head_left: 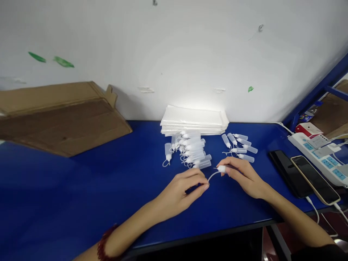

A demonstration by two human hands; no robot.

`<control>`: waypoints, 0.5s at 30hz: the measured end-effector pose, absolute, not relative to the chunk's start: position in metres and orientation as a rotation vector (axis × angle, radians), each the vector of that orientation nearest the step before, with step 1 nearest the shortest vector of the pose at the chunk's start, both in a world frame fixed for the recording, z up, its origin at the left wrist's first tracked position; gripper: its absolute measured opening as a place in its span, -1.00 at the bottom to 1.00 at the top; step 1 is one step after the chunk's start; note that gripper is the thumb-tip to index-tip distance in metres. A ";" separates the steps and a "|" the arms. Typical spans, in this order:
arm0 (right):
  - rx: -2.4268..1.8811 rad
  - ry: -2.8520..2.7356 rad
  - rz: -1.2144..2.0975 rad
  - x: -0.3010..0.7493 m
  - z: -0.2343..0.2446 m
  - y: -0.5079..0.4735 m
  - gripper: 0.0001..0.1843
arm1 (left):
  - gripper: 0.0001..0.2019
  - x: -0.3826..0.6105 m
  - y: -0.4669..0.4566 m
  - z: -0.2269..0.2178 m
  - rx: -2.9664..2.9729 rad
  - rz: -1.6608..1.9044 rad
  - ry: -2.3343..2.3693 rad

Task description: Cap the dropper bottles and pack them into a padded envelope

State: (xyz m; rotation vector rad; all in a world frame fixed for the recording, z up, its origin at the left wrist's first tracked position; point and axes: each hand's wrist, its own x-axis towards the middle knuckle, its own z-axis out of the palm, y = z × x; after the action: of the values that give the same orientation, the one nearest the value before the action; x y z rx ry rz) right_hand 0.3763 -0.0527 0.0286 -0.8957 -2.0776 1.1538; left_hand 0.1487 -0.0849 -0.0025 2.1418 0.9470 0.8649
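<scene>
My right hand [243, 175] is closed around a small translucent bottle, and its white needle-tip cap [222, 169] sticks out to the left between my fingers. A thin white strap [213, 174] curves from that cap to my left hand [187, 190], which pinches the strap's free end between thumb and fingertips. Most of the held bottle is hidden by my right fingers. Just beyond my left hand lies a heap of similar dropper bottles [191, 146] with looped straps. A smaller group of bottles [244, 142] is spread behind my right hand.
A stack of white plastic packets [194, 119] rests against the wall. On the left leans a cardboard box [65, 116]. Two phones, one black [290, 174] and one light-cased [317, 179], lie at right beside a white power strip [320, 156] with cables.
</scene>
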 end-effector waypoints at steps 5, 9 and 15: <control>-0.808 -2.366 0.717 0.373 0.022 -0.063 -0.78 | -0.85 0.145 -0.086 0.000 2.206 1.060 1.023; -0.746 -2.462 0.484 0.371 0.014 -0.065 -0.77 | -0.82 0.145 -0.089 -0.001 2.251 1.120 1.028; -0.810 -2.449 0.472 0.372 0.013 -0.063 -0.78 | -0.76 0.146 -0.090 -0.001 2.276 1.146 1.006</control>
State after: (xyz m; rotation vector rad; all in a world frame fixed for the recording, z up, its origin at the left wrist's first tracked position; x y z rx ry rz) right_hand 0.3716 -0.0628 0.0128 -0.8102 -2.4487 0.4718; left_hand 0.1459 -0.0896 -0.0009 2.2755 1.0055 1.1458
